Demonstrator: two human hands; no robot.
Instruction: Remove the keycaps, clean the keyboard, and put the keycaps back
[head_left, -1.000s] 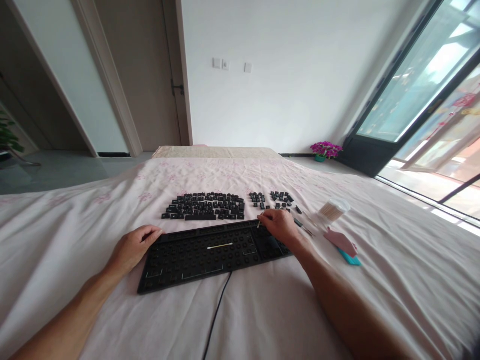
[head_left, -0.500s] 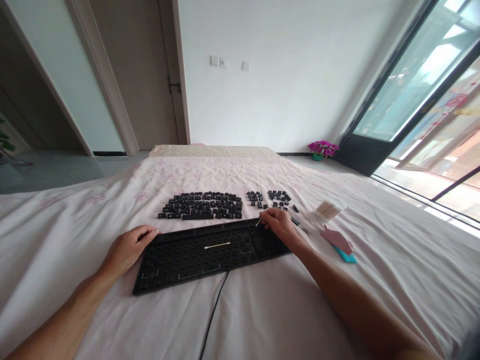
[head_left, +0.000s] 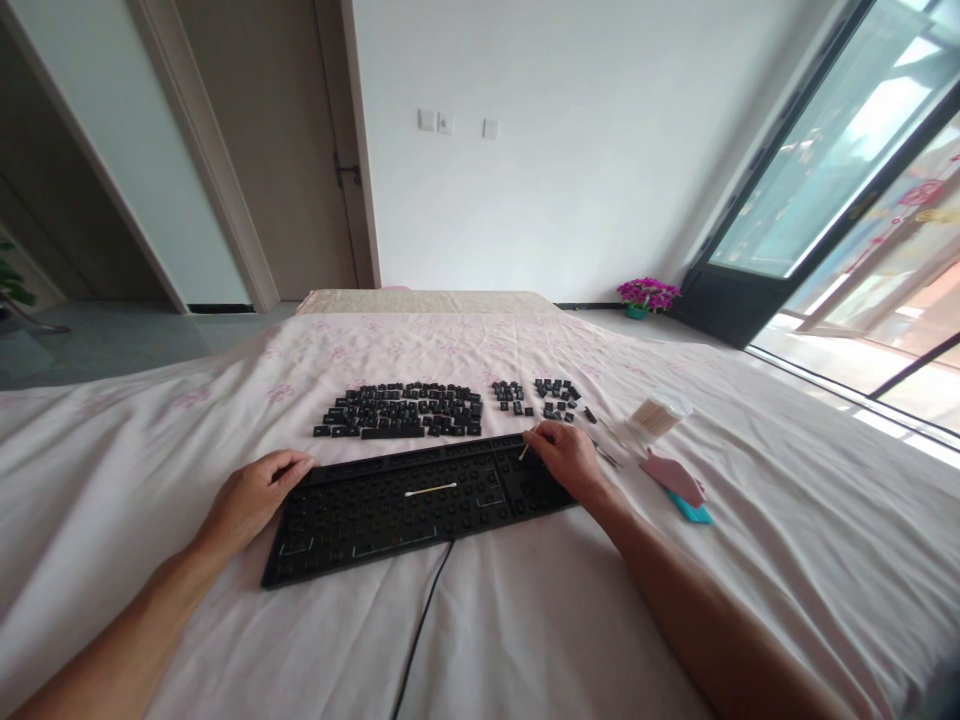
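Note:
A black keyboard (head_left: 375, 520) with its keycaps off lies at a slant on the cloth. My left hand (head_left: 262, 490) is closed on its upper left corner, thumb and fingers together at the edge. Over the keyboard's right part, my right hand (head_left: 562, 455) pinches a cotton swab (head_left: 523, 452), whose tip points down at the keyboard near the top edge. A second cotton swab (head_left: 430, 490) rests across the middle of the keyboard. Loose black keycaps (head_left: 405, 410) are laid out in rows just beyond it.
To the right lie a clear container of cotton swabs (head_left: 658, 415), a pink item (head_left: 673, 475), a blue item (head_left: 690, 508) and a thin tool (head_left: 607, 455), partly behind my hand. A black cable (head_left: 424, 625) runs from the keyboard towards me over the pale bedcloth (head_left: 547, 620).
My right hand has shifted slightly right with the cotton swab, which now stands more steeply. The keyboard sits a few pixels further left in view; my left hand keeps its hold.

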